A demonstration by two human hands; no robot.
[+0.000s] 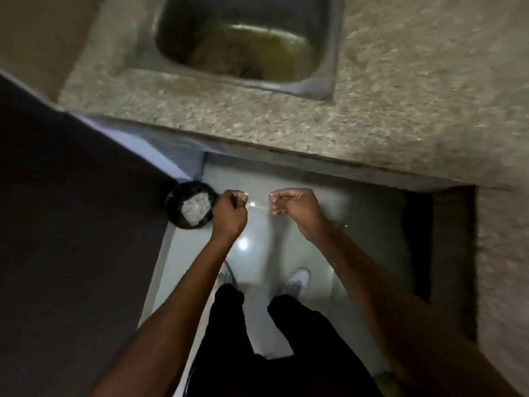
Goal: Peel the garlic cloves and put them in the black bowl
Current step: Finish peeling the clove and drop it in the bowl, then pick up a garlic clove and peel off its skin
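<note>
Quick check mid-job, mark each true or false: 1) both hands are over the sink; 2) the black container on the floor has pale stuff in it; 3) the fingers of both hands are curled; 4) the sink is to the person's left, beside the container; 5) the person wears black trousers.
1) False: the left hand and right hand are over the pale floor, short of the countertop.
2) True: the black container holds a whitish heap.
3) True; what they hold is blurred.
4) False: the sink is ahead, set in the countertop.
5) True: black trousers.
</note>
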